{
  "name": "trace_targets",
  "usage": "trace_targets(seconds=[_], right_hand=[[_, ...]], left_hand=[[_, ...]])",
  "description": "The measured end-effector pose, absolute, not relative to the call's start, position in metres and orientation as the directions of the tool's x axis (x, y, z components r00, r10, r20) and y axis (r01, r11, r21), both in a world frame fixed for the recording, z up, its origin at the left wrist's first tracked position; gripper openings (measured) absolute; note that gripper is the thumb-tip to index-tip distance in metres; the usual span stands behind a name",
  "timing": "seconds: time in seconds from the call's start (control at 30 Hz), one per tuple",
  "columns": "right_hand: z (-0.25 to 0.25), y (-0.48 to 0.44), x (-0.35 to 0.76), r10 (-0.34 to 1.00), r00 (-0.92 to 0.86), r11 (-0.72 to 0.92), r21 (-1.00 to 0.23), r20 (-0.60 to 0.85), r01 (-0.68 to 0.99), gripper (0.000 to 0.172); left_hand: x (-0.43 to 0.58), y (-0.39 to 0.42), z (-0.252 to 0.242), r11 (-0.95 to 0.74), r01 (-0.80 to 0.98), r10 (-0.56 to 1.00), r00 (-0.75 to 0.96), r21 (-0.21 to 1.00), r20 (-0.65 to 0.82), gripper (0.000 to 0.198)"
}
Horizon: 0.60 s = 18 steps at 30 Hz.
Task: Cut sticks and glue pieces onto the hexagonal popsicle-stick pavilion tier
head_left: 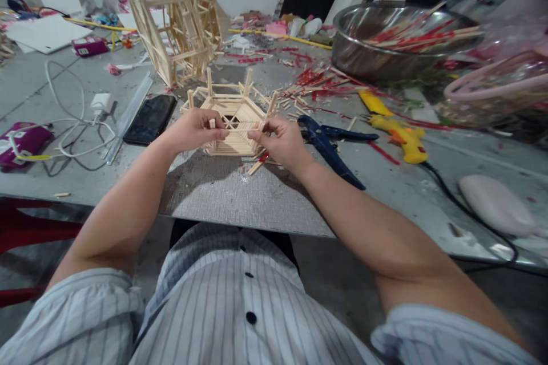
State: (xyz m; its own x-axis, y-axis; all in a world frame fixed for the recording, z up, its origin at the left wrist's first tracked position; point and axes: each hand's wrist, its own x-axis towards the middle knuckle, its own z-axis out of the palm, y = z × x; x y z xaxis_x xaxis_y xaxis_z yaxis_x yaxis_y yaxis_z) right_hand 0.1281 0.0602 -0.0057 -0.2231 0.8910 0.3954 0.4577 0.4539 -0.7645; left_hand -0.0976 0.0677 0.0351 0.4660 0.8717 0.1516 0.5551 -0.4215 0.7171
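A small hexagonal frame of pale wooden sticks (233, 109) stands on the grey table (222, 194) in front of me. My left hand (194, 130) pinches a thin wooden stick (238, 132) at its left end, against the frame's near side. My right hand (280, 140) pinches the same stick at its right end. Both hands have their fingers closed. A loose stick with a red tip (258, 164) lies under my right hand.
A taller stick structure (180, 28) stands behind the frame. A black phone (149, 118), a white charger with cable (101, 104) and a purple pack (23, 140) lie at left. Blue pliers (329, 145), a yellow glue gun (398, 134) and a steel bowl of sticks (398, 40) sit at right.
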Motion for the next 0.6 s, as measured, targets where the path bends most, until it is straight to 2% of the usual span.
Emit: trace_targets(seconds=[0.3,0.6], right_hand=[[-0.0079,0.0594,0.1275,0.888,-0.204,0.460,-0.778,0.413,0.427,0.024],[-0.0117,0.0612,0.1294,0.887,-0.217,0.461,-0.794,0.407,0.395,0.026]], left_hand=[[-0.1012,0.0645,0.0430,-0.425,0.604,0.867,0.486,0.675,0.111,0.016],[-0.0986,0.0636,0.0418,-0.417,0.548,0.865,0.485,0.725,0.132,0.015]])
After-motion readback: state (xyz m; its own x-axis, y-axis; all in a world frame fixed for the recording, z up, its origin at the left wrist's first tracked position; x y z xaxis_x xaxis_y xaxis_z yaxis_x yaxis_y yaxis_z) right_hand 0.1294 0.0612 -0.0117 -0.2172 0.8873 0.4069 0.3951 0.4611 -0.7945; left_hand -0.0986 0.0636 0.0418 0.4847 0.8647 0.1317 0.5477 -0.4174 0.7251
